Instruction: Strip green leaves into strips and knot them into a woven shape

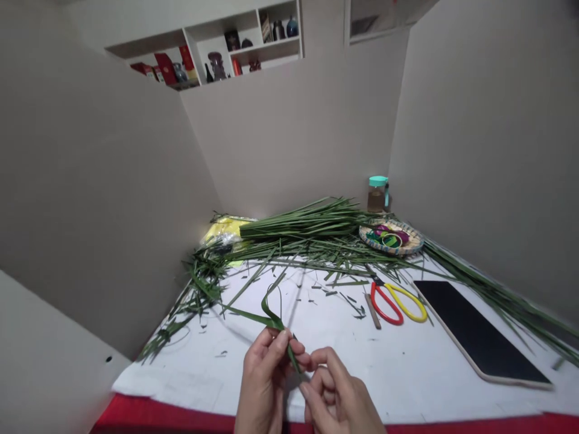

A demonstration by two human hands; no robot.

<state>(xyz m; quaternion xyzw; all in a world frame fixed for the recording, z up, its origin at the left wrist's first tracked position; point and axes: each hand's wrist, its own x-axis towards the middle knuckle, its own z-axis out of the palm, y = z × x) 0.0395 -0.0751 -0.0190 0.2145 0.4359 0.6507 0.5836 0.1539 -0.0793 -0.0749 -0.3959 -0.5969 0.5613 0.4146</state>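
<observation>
Left hand [262,377] pinched closed on a green leaf strip [271,319], which loops up above the hand, its end hanging below. Right hand [337,392] half curled, just beside it, at the strip's lower end; whether it has hold cannot be told. On the desk [181,380]: leaf pile [298,226] beyond, red-and-yellow scissors [393,303] to the right.
</observation>
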